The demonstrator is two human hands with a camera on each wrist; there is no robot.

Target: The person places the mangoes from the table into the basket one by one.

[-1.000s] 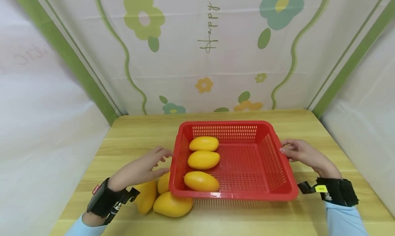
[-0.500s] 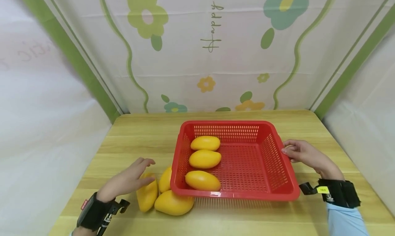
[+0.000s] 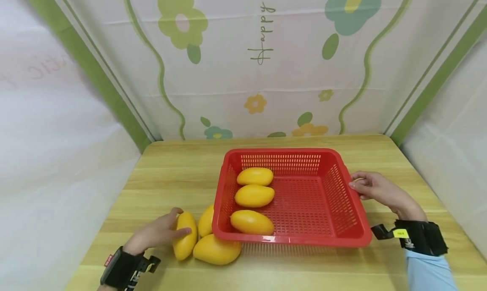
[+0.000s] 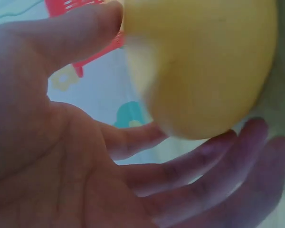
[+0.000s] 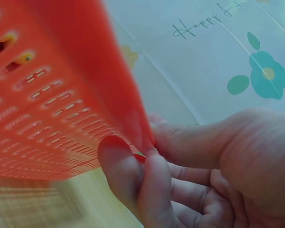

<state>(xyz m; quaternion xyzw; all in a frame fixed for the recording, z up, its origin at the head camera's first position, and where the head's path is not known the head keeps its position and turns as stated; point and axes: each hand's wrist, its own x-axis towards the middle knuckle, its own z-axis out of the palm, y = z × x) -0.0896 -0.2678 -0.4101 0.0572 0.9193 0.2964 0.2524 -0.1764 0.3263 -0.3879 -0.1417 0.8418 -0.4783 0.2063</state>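
My left hand [image 3: 157, 231] is at the leftmost loose yellow mango [image 3: 185, 236], thumb on its near right side and fingers at its far end. Seen from the left wrist, the fingers curve around the end of the mango [image 4: 204, 71] and the thumb touches its side. My right hand [image 3: 384, 193] pinches the right rim of a red plastic basket [image 3: 316, 240]. The right wrist view shows thumb and fingers on both sides of that basket rim [image 5: 126, 104]. Inside the basket, along its left side, lie three mangoes, the middle one [image 3: 254, 196] among them.
Two more mangoes lie on the wooden table [image 3: 163, 168] by the basket's left front corner: a front mango [image 3: 217, 249] and a rear mango [image 3: 206, 221], partly hidden by the basket. A flowered cloth [image 3: 224, 71] hangs behind, with white cloth at both sides.
My left hand has left the basket's left side, moved left and toward me, and come down onto the leftmost mango. My right hand has stayed on the basket rim.
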